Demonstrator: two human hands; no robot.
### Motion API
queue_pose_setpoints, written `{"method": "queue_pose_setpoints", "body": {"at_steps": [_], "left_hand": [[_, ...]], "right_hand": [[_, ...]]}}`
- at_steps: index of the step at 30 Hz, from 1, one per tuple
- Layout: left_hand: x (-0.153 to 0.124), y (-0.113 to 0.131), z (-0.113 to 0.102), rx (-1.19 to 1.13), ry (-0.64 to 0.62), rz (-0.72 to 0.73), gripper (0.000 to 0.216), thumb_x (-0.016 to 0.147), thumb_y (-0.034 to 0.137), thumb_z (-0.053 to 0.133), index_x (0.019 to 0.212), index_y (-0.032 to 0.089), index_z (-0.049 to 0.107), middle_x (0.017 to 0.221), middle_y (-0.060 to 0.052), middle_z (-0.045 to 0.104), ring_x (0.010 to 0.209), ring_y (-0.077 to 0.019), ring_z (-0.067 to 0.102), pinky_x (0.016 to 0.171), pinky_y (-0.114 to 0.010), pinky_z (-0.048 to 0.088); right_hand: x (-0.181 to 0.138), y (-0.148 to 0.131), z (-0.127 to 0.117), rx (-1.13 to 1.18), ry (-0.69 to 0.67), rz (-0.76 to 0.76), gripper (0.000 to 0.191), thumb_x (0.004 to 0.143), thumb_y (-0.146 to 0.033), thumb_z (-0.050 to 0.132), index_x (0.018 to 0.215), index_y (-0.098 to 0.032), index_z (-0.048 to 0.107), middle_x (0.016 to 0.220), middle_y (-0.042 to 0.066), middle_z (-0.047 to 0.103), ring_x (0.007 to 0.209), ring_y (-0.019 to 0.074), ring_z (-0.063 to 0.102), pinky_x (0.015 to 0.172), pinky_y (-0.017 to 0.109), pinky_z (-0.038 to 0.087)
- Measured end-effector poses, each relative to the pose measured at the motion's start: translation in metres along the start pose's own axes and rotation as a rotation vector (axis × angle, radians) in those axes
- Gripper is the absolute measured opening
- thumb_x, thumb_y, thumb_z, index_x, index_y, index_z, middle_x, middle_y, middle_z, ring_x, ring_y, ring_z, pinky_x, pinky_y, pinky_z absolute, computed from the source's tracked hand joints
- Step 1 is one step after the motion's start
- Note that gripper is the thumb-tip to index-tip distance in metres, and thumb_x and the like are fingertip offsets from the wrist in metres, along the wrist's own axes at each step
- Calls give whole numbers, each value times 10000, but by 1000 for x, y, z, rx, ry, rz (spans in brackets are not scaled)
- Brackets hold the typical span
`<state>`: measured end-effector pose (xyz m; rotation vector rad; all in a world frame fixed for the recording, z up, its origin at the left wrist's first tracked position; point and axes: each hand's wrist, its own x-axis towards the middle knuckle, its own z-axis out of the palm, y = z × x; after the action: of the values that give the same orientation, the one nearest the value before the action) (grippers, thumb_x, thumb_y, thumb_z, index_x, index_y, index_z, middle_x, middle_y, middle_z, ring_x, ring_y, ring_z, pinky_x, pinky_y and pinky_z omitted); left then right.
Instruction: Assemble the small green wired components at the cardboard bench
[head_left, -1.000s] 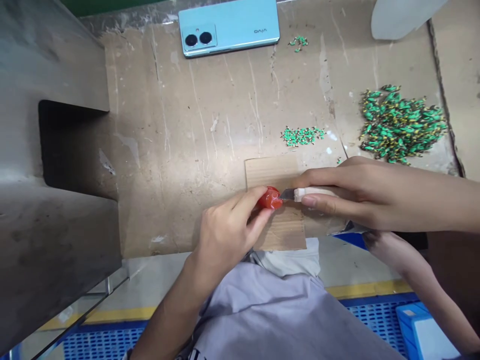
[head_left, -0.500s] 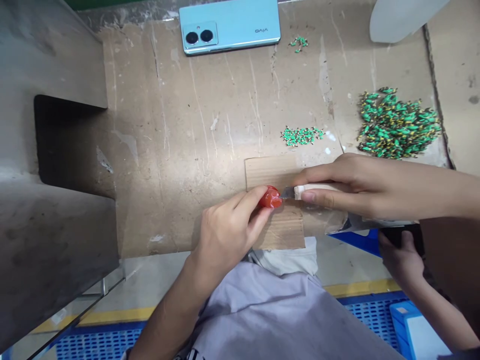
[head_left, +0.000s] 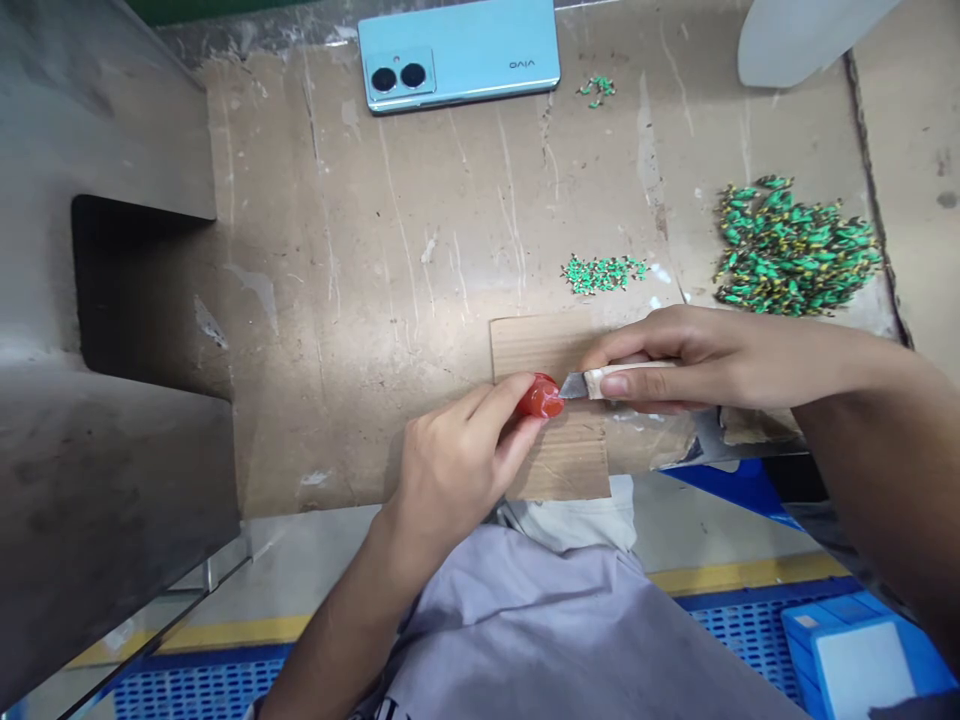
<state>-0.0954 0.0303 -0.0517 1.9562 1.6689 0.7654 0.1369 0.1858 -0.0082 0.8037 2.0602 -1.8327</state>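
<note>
Between its thumb and fingers, my left hand pinches a small red, shiny rounded piece whose exact kind I cannot make out. My right hand is closed around the pale handle of a small knife. The blade points left, and its tip is at the right end of the red piece; whether it cuts in is too small to tell. Beneath both hands lies a square of corrugated cardboard. Just beyond the knife sits a little pile of tiny green parts with metallic ends.
A larger heap of green and yellow parts lies at the right, with a few more green bits near the light-blue phone. A grey metal housing stands on the left. A whitish container is at the top right.
My right hand has tilted slightly, and more of the knife blade shows. At the lower right, another person's hand with a dark object has gone out of sight. My left hand stays put.
</note>
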Motion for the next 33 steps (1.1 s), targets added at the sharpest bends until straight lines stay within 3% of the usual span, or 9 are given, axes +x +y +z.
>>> {"method": "queue_pose_setpoints", "body": {"at_steps": [6,14,20,25,33], "left_hand": [[-1,0,0,28,6,10,179,1096,289,694,1213,202,799,749,11,762,576,-121,632,595,-253,447],[0,0,1,13,13,21,181,1078,258,730,1224,176,799,852,0,819,589,-118,637,602,-266,457],[-1,-1,1,7,24,32,168,1062,229,751,1216,182,798,862,8,821,596,-119,640,609,-271,452],[-1,-1,1,-10,17,30,185,1044,219,779,1225,185,795,838,19,797,599,-116,635,608,-263,447],[0,-1,0,7,39,51,213,1010,212,823,1215,155,813,833,13,799,554,-108,598,556,-266,417]], "right_hand": [[-8,-12,5,-111,91,-47,435,1136,-493,514,833,-215,652,685,-41,523,603,106,480,541,245,375],[-11,-15,9,-196,127,-33,388,1124,-525,530,991,-226,738,622,-49,560,522,123,493,516,269,368],[-1,-12,1,-125,56,-39,436,1101,-536,536,829,-230,686,689,-38,559,583,123,490,567,269,415],[3,-5,-1,-33,-20,19,399,1100,-545,526,949,-235,725,694,-43,556,605,132,504,552,262,420],[-10,4,-5,19,-4,-77,418,1095,-566,590,911,-197,659,719,-43,518,614,113,477,544,254,407]]}}
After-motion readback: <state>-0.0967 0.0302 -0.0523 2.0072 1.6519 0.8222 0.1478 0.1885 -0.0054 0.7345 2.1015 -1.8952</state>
